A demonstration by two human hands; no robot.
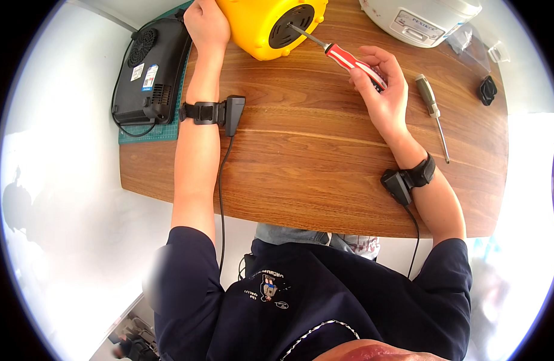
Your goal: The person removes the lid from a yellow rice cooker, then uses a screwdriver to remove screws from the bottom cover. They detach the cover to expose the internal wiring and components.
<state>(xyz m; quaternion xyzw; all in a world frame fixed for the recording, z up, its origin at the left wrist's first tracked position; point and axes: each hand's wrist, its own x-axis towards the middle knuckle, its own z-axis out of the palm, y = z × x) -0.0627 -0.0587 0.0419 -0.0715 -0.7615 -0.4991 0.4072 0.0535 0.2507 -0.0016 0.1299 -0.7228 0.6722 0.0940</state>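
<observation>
Yellow shell (244, 33) at twelve o'clock, beside curled left hand (207, 25), grip hard to tell there. Holding screwdriver (349, 58) in half-curled right hand (386, 84); could skid off black vent (281, 36) if pushed aslant.

Right hand (387, 93) holding red screwdriver (343, 57), tip at slotted black disc (283, 36) on yellow casing (250, 30), left hand (207, 25) alongside
</observation>
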